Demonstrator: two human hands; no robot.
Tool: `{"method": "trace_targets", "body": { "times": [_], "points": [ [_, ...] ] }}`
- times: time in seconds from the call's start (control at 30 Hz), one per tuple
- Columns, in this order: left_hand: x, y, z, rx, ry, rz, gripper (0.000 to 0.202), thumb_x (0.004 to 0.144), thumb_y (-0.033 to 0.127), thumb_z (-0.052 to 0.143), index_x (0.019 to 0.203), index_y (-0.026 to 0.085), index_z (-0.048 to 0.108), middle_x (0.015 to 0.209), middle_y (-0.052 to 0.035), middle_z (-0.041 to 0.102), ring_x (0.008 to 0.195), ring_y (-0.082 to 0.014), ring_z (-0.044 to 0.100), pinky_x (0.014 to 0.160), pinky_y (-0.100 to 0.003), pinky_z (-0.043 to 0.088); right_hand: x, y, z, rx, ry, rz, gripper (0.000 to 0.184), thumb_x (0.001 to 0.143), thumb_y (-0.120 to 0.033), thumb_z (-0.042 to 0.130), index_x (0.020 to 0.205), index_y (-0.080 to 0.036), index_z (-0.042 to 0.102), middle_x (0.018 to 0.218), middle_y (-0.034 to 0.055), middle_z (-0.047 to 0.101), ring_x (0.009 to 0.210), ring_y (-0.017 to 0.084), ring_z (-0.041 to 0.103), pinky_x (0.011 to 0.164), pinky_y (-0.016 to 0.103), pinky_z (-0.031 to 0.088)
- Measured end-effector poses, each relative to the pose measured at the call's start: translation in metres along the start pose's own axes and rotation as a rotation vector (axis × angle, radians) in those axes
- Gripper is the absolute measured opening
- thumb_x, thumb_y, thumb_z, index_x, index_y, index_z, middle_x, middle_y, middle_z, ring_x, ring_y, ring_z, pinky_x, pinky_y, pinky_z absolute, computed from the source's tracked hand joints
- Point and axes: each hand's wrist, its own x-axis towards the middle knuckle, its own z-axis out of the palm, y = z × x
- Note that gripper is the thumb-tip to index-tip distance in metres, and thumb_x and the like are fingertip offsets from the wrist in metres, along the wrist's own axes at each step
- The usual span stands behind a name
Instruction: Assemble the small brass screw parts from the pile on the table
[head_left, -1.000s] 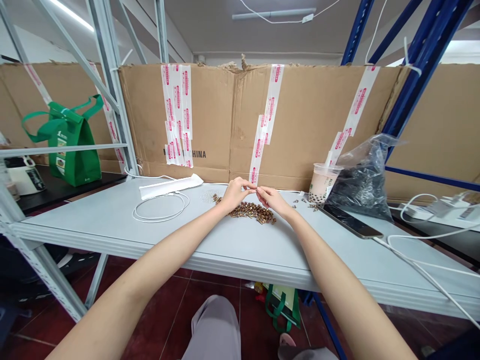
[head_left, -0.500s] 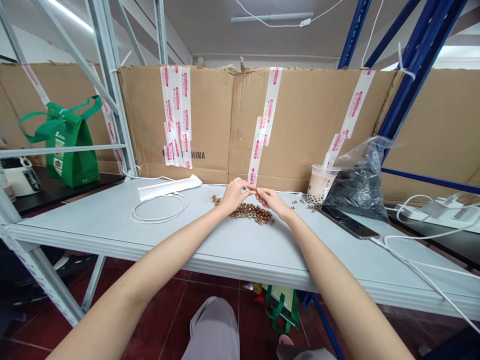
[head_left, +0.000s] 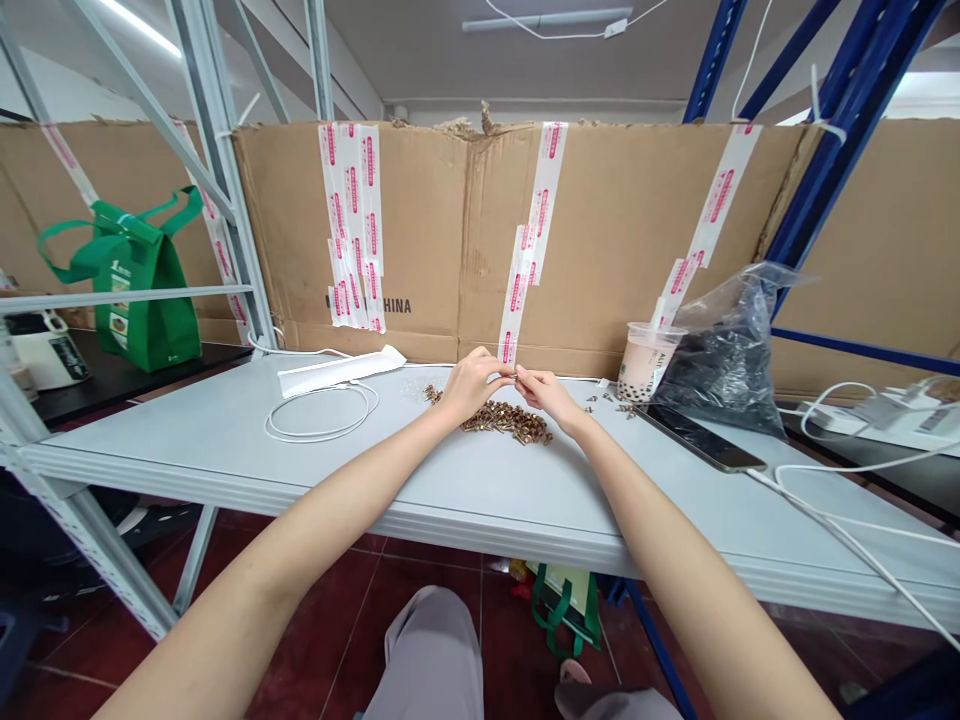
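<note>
My left hand [head_left: 478, 383] and my right hand [head_left: 546, 393] meet fingertip to fingertip just above a heap of small brass-coloured metal pieces [head_left: 508, 422] that look like screws. Both hands are closed in a pinch. Something tiny seems to sit between the fingertips, too small to make out. Right of my right hand lie a few loose small metal pieces [head_left: 626, 409] of a greyer tone. A scatter of small clear bits [head_left: 415, 388] lies left of the heap.
On the grey table [head_left: 450, 490] are a coiled white cable [head_left: 322, 437], a folded white paper [head_left: 341, 372], a bubble tea cup [head_left: 645, 365], a plastic bag of dark pieces [head_left: 720, 365] and a phone [head_left: 701, 438]. Cardboard [head_left: 427, 220] walls the back. A green bag [head_left: 146, 295] stands left.
The view has shifted slightly. Both hands stay pinched together over the heap, with only small finger movement.
</note>
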Motion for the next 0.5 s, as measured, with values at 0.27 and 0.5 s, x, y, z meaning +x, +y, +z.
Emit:
{"method": "trace_targets", "body": {
  "times": [0.27,0.5],
  "points": [
    [-0.0013,0.0022,0.0056,-0.019,0.019,-0.048,0.018,0.075,0.032,0.056,0.083,0.02,0.066,0.078,-0.0037,0.064,0.078,-0.0171,0.046,0.07,-0.028,0.037,-0.0013,-0.0002,0.0004,-0.036,-0.026,0.045,0.052,0.076,-0.063,0.03,0.052,-0.017,0.037,0.047,-0.0036,0.027,0.041,0.007,0.022,0.042,0.024,0.017],
    [-0.0003,-0.0006,0.0034,0.01,0.033,-0.049,0.018,0.077,0.031,0.054,0.087,0.021,0.066,0.081,-0.0028,0.065,0.08,-0.0169,0.046,0.071,-0.028,0.036,0.0,-0.0017,0.0016,0.091,-0.028,0.016,0.041,0.072,-0.057,0.045,0.064,-0.018,0.04,0.054,-0.005,0.026,0.044,0.006,0.022,0.041,0.021,0.016]
  ]
}}
